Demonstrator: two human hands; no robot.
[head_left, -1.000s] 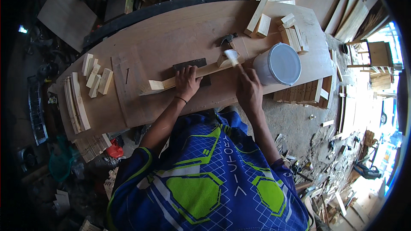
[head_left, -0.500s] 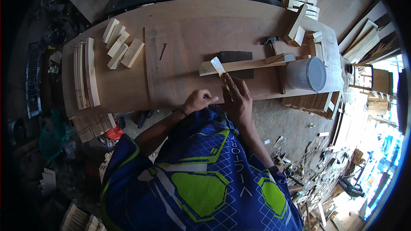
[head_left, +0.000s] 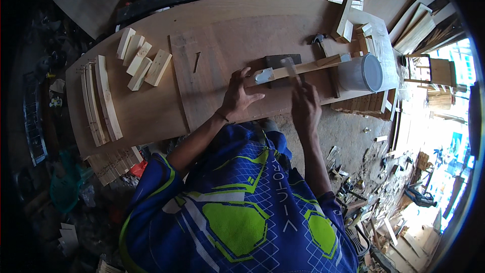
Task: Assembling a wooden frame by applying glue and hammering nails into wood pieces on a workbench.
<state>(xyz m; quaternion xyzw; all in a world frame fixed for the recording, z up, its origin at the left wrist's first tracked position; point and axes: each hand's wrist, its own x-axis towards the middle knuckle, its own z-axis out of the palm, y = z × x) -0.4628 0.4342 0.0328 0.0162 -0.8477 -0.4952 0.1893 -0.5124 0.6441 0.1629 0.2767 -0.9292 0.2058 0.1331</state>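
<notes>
My right hand (head_left: pixel 306 106) is closed around a thin flat stick (head_left: pixel 291 67), its tip pale and blurred by motion. The stick crosses over a long wooden strip (head_left: pixel 308 66) on the bench. A wet-looking white patch (head_left: pixel 263 75) covers the strip's left end. My left hand (head_left: pixel 237 96) is beside that end, thumb and fingers apart, holding nothing; whether its fingertips touch the wood I cannot tell. Beneath the strip sits a dark block (head_left: pixel 283 61). A short wood piece (head_left: pixel 331 60) with a whitish end rests at the strip's right, near a translucent white tub (head_left: pixel 359 73).
A hammer (head_left: pixel 319 40) lies behind the strip. Short wood blocks (head_left: pixel 135 55) and long strips with nails (head_left: pixel 103 101) occupy the left of the bench (head_left: pixel 151 116). A thin nail-like piece (head_left: pixel 196 62) lies mid-bench. More wood (head_left: pixel 343 17) is stacked at the far right.
My right hand moved right with the stick, away from the strip's left end, where a white patch now shows. My left hand opened and reached forward to that end.
</notes>
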